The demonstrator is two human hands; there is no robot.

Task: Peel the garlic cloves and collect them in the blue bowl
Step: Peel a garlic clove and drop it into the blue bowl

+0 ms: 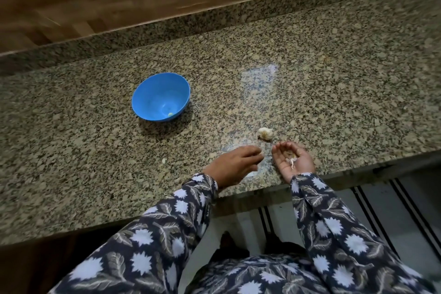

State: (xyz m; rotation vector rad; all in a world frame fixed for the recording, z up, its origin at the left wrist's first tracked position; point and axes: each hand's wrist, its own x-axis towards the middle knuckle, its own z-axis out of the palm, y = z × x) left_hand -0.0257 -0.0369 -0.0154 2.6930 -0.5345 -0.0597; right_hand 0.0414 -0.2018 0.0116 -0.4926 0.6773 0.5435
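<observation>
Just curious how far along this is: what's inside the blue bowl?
Inside the round blue plastic bowl lies one small pale yellowish piece, probably a peeled clove. The near wall hides a sliver of the bottom.

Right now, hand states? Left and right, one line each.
Left hand: palm down over the counter, fingers curled; whether it holds anything cannot be told.
Right hand: open, palm up, garlic peel scraps lying in it.

Speckled granite worktop (310, 74), wood-grain wall behind.
Low granite upstand (238, 11) along back edge. Bright light patch (259, 74) reflected on polished stone. Pale floor (381, 210) below front edge, dark stripes.
</observation>
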